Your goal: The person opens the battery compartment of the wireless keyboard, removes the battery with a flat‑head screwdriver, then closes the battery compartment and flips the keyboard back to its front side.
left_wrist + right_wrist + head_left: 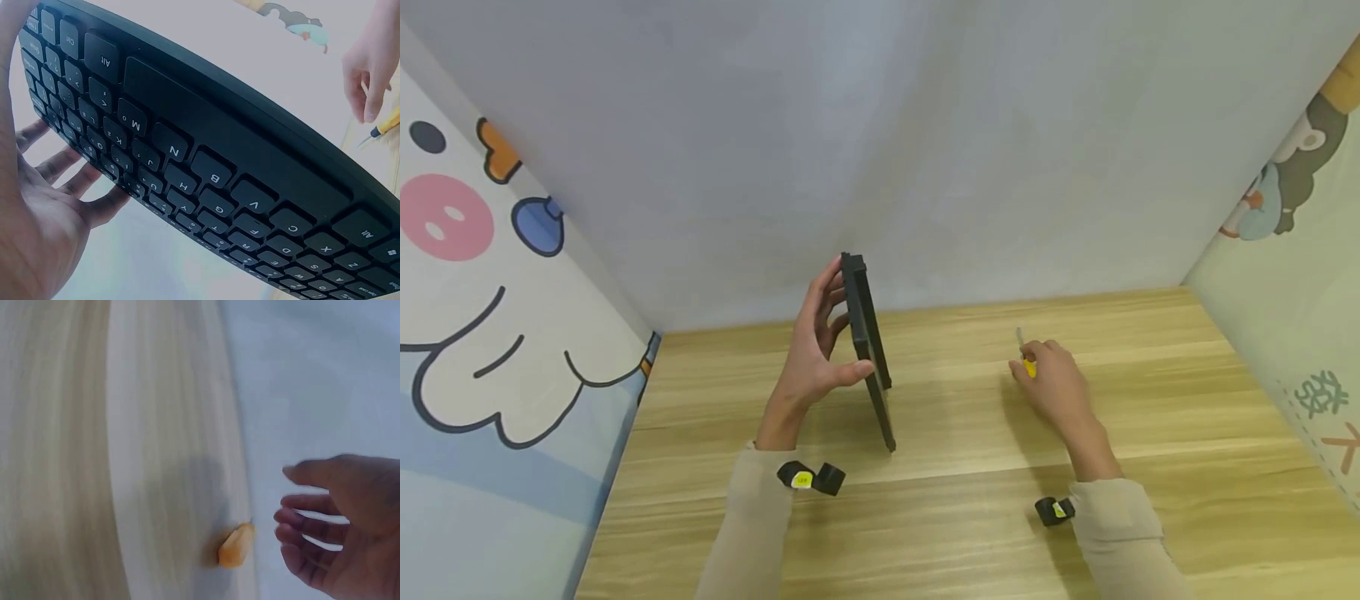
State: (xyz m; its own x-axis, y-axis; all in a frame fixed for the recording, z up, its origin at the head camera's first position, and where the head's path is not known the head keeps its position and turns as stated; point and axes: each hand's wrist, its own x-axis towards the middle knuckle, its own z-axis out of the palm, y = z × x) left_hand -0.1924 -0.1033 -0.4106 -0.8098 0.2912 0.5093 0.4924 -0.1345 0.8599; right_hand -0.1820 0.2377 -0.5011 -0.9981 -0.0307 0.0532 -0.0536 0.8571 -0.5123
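A black keyboard [867,333] is held on edge, steeply tilted, in my left hand [812,358]. The thumb lies along its near side, and the fingers are bent about the far part. Its keys [215,178] face the left wrist camera; whether its lower end touches the table cannot be told. To the right, a small screwdriver [1029,367] with a yellow handle and thin metal shaft lies on the table. My right hand [1056,379] hovers just over it, fingers loosely bent. The right wrist view shows a gap between this hand [356,525] and the blurred handle [236,545].
The wood-grain table [955,533] meets a plain pale wall [925,150] at the back. Cartoon-printed panels [512,333] close off the left, and another printed panel [1300,275] stands at the right. Black camera mounts [811,478] sit at both wrists.
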